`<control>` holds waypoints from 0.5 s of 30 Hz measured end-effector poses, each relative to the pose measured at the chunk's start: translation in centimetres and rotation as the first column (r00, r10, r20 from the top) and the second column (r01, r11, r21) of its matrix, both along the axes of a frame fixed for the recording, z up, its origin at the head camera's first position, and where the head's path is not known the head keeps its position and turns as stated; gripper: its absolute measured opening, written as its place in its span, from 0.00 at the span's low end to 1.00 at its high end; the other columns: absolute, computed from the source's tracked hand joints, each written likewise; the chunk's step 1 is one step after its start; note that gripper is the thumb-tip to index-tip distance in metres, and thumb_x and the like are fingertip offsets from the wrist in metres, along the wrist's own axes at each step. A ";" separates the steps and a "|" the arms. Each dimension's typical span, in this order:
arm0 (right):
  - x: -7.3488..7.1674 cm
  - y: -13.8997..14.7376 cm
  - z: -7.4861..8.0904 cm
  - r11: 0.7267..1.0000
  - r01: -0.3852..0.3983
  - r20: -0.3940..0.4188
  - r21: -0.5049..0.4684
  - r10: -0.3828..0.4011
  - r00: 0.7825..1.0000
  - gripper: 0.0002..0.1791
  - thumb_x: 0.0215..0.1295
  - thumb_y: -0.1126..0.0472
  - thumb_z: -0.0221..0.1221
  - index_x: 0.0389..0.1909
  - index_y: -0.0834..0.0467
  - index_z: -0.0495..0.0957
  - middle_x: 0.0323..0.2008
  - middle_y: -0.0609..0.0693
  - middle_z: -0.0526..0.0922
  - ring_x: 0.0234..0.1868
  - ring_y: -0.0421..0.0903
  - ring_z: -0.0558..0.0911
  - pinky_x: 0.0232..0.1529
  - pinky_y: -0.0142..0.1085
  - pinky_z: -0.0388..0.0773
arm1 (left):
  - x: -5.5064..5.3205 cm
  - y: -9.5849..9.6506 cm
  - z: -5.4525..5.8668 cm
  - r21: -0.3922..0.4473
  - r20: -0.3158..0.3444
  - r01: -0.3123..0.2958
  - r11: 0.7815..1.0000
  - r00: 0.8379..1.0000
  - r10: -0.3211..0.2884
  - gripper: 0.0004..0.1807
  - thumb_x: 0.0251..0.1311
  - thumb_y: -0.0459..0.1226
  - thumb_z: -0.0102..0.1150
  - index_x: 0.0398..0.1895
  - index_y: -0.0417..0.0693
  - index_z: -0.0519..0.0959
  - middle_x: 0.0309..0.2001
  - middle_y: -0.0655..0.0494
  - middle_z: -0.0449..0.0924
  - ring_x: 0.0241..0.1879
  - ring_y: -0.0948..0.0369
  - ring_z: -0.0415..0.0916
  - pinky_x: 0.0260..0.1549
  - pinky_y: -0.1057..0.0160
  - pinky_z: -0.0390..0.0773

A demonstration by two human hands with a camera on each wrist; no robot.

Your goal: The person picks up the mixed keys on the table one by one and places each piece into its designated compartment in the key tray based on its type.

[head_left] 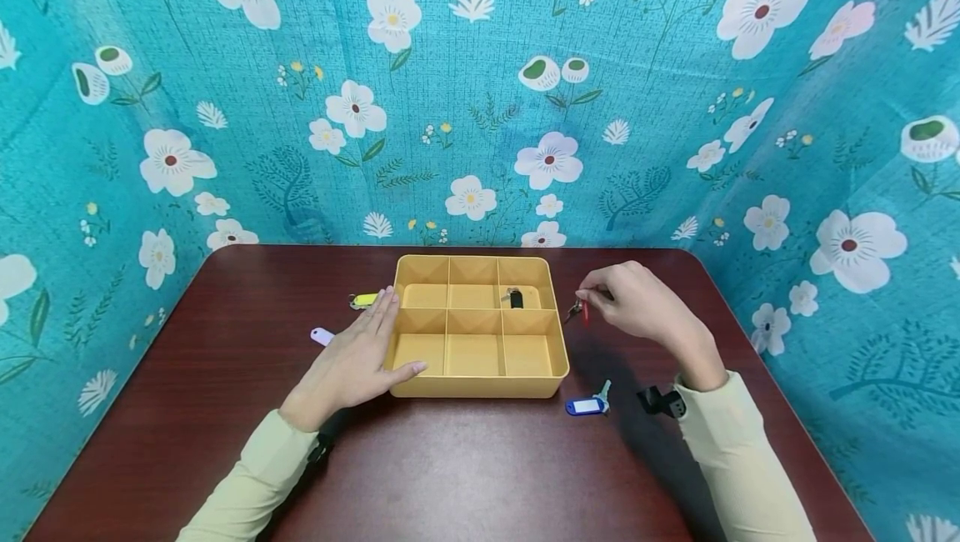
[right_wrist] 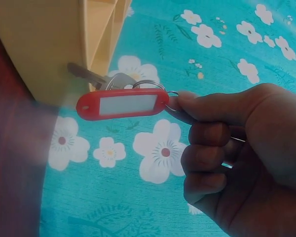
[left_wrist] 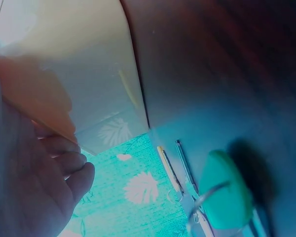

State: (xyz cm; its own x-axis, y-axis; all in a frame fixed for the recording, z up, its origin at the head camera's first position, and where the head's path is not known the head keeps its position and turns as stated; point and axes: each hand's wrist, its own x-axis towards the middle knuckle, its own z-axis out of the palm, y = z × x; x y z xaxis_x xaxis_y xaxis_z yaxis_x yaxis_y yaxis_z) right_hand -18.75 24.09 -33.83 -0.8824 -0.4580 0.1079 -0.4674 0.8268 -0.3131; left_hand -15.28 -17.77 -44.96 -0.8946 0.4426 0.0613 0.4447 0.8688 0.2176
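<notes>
My right hand (head_left: 637,300) pinches the metal ring of a red key tag (right_wrist: 123,104) between thumb and finger. A key (right_wrist: 93,76) hangs from it beside the right wall of a yellow divided box (head_left: 474,386), above the table. The left hand (head_left: 356,358) rests along the box's left side with its fingers straight and the thumb over the near rim. In the back right compartment lies a key with a black tag (head_left: 516,298). A blue key tag (head_left: 585,406) with a key lies right of the box's near corner.
Left of the box, beside the left hand, are a yellow-green key tag (head_left: 365,300) and a pale lilac tag (head_left: 322,336), partly hidden. Everything stands on a dark red-brown table (head_left: 465,467). Behind it hangs a blue flowered cloth (head_left: 420,133).
</notes>
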 end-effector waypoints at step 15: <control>0.5 -1.0 1.3 0.998 -0.051 -0.014 0.029 0.051 0.999 0.05 0.70 0.65 0.66 0.37 0.55 0.90 0.31 0.45 0.91 0.27 0.38 0.77 0.35 0.36 0.77 | 0.2 0.1 0.1 -0.015 -0.012 0.003 1.000 1.000 -0.003 0.63 0.65 0.79 0.38 0.85 0.38 0.46 0.87 0.42 0.43 0.87 0.48 0.42 0.82 0.47 0.59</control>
State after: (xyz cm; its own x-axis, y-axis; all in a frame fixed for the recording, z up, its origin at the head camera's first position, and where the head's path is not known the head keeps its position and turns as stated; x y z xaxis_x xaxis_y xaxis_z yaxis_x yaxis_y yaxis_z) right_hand -18.24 23.08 -32.57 -0.8562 -0.5055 0.1067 -0.5135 0.8102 -0.2827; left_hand -15.12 -17.68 -44.87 -0.8926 0.4462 0.0650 0.4497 0.8706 0.1996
